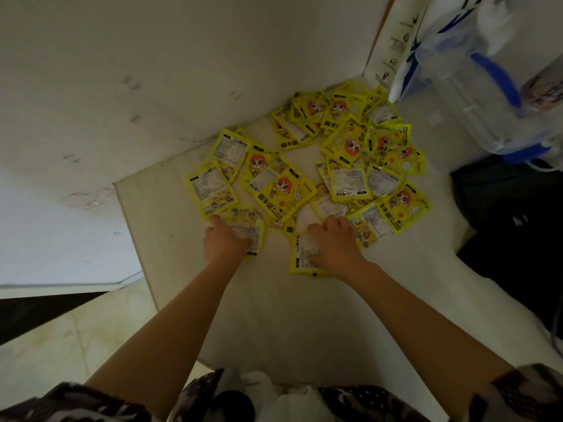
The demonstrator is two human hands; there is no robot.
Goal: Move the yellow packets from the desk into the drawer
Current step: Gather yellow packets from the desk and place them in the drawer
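Several yellow packets (pixel 344 153) with a cartoon face lie scattered and overlapping on the pale desk (pixel 274 315), reaching back to the wall corner. My left hand (pixel 224 242) grips one packet (pixel 248 226) at the near left edge of the pile. My right hand (pixel 333 243) lies over another packet (pixel 300 257) at the near middle, fingers curled onto it. No drawer shows in this view.
A clear plastic container with blue parts (pixel 475 74) stands at the back right. A black object (pixel 511 214) sits at the desk's right side. The desk's left edge (pixel 134 233) drops to a tiled floor (pixel 76 336). White walls close the back.
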